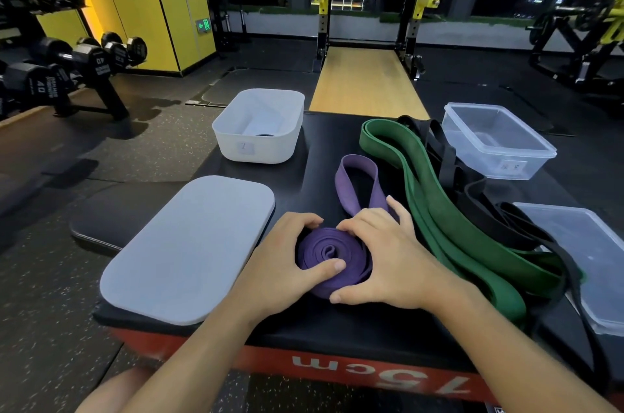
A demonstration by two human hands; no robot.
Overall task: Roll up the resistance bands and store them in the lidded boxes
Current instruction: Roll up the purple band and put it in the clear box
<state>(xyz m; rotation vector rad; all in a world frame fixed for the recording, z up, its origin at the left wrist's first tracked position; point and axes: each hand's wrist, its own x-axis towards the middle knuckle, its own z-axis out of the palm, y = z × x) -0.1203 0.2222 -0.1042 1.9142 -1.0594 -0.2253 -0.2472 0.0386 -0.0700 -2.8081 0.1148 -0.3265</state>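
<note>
A purple resistance band [329, 255] lies partly coiled on the black box top, its loose loop stretching away toward the far side. My left hand [280, 264] grips the coil from the left, thumb across its front. My right hand [388, 260] grips it from the right, fingers curled over the top. To the right lie a green band [449, 210] and black bands [479, 206], unrolled in a heap. A white opaque box [233, 139] stands open at the back left, its grey lid [189, 250] flat beside my left hand.
A clear plastic box [537, 156] stands open at the back right; a clear lid [591, 257] lies at the right edge under the black bands. The red-sided plyo box [337, 368] drops off in front. A dumbbell rack [67, 61] stands left, a squat rack [371, 7] behind.
</note>
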